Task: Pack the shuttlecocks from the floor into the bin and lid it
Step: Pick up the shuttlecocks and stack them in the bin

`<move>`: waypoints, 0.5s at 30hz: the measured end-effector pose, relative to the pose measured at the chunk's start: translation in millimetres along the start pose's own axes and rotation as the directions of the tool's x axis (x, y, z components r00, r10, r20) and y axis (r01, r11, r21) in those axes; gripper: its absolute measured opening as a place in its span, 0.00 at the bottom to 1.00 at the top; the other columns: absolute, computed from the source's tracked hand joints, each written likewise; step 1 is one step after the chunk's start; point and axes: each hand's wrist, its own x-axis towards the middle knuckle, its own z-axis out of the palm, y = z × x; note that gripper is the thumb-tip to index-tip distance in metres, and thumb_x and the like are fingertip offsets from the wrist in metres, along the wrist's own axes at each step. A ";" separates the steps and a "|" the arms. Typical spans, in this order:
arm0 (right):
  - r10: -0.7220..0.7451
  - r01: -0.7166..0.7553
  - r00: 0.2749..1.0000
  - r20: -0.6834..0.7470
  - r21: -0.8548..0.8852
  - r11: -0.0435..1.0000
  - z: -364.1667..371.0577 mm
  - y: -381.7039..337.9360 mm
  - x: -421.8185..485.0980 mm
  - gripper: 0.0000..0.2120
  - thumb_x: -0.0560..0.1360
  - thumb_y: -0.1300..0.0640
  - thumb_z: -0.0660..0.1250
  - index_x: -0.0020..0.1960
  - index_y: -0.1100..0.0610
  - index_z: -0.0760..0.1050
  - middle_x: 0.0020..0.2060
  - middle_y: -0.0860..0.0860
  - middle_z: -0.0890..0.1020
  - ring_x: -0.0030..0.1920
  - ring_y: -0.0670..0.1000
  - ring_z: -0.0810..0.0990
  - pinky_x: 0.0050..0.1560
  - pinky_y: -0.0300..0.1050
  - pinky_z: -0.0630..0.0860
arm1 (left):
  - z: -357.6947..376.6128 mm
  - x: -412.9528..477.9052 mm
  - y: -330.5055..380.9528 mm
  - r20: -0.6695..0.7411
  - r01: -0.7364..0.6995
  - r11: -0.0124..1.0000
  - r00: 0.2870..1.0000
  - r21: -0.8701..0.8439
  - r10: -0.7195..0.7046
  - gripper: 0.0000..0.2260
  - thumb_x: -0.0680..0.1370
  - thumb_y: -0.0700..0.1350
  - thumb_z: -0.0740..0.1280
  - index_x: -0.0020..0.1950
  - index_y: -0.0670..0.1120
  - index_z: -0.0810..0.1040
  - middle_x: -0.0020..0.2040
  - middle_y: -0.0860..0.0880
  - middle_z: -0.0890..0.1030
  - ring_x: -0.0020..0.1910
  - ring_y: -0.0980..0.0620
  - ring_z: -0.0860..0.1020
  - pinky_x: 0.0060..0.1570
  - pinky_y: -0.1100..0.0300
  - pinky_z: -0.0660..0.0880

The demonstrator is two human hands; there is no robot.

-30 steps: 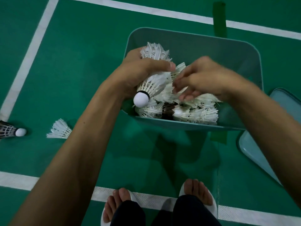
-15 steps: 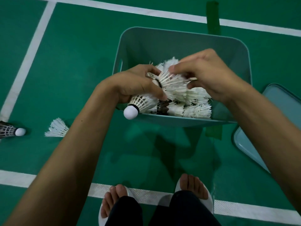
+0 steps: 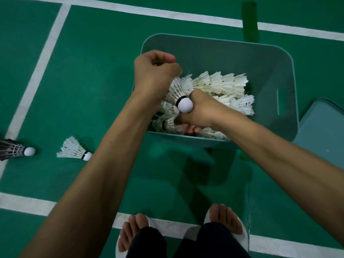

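Shuttlecocks (image 3: pixel 223 84) in the bin (image 3: pixel 270 58) now surround the plunged right hand (image 3: pixel 202 110), grip unclear, while left hand (image 3: pixel 156 79) fingers (image 3: pixel 163 57) clutch another shuttlecock (image 3: pixel 177 89).

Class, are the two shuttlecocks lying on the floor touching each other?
Apart. The head view shows bare green floor between the white shuttlecock and the dark shuttlecock.

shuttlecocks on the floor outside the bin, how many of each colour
white shuttlecock: 1
black shuttlecock: 1
total: 2
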 end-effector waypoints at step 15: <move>-0.049 0.011 0.993 0.108 0.326 0.945 -69.3 15.7 -18.2 0.09 0.79 0.72 0.63 0.55 0.68 0.80 0.50 0.64 0.86 0.49 0.62 0.87 0.47 0.46 0.86 | 3.9 -9.0 3.2 0.124 0.032 0.999 0.992 -0.007 -0.031 0.09 0.73 0.42 0.78 0.42 0.43 0.78 0.38 0.47 0.80 0.35 0.49 0.78 0.45 0.51 0.80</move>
